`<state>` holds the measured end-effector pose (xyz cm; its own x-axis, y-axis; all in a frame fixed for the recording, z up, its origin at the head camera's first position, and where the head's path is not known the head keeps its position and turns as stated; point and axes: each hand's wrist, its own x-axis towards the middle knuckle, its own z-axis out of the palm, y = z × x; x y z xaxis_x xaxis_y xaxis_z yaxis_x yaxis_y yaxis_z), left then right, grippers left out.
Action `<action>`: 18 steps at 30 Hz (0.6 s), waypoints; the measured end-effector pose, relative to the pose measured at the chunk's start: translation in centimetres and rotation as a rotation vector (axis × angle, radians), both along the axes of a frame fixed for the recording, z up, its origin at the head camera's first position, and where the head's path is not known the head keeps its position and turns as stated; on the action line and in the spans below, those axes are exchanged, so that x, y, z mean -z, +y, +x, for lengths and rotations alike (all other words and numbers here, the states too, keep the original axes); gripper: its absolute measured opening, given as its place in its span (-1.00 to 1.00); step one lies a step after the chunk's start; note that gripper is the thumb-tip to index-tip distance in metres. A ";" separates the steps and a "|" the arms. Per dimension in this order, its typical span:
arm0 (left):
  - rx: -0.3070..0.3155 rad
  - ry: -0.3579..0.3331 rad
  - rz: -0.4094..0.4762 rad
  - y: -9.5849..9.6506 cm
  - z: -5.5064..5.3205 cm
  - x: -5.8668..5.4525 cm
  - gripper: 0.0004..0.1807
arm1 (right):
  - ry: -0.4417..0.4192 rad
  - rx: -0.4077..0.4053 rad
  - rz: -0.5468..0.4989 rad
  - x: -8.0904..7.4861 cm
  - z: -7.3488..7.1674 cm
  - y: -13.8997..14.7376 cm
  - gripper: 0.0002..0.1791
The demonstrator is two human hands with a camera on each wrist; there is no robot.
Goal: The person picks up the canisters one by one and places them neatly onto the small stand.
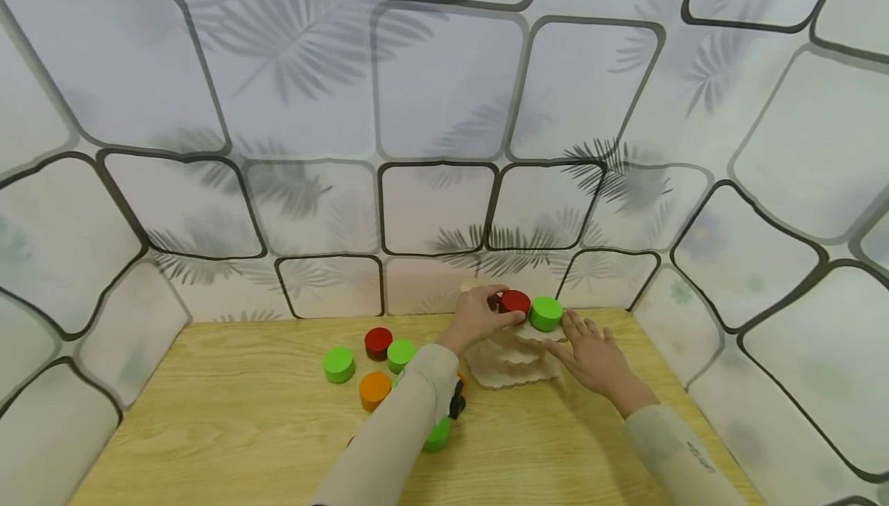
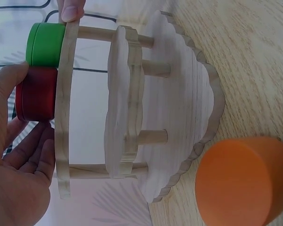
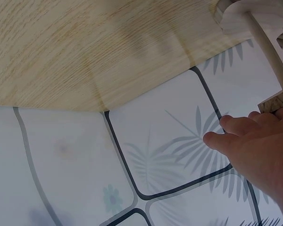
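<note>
A pale wooden tiered stand with scalloped boards [image 1: 510, 373] is at the back right of the table. My left hand [image 1: 479, 317] pinches a red round tin [image 1: 515, 303] between thumb and fingers on the top board. Directly beside that tin sits a green round tin [image 1: 546, 313]; in the left wrist view the red tin [image 2: 38, 93] and the green tin [image 2: 47, 44] touch. My right hand [image 1: 593, 359], fingers mostly straight, touches the right edge of the top board. The right wrist view shows this hand [image 3: 259, 146] against the board's edge [image 3: 276, 100].
Left of the stand are a red tin [image 1: 378, 343], green tins [image 1: 339, 365] and an orange tin [image 1: 375, 390]. A black object [image 1: 457, 399] and another green tin [image 1: 437, 435] are partly behind the left sleeve [image 1: 396, 429]. Patterned walls [image 1: 444, 205] enclose the wooden table [image 1: 208, 413].
</note>
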<state>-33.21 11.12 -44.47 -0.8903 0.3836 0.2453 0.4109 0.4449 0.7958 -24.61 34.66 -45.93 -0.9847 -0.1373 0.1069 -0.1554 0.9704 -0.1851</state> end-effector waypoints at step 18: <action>0.071 -0.133 0.212 -1.8 1.0 -0.1 -0.19 | -0.013 0.006 -0.003 -0.2 0.0 -0.3 -0.08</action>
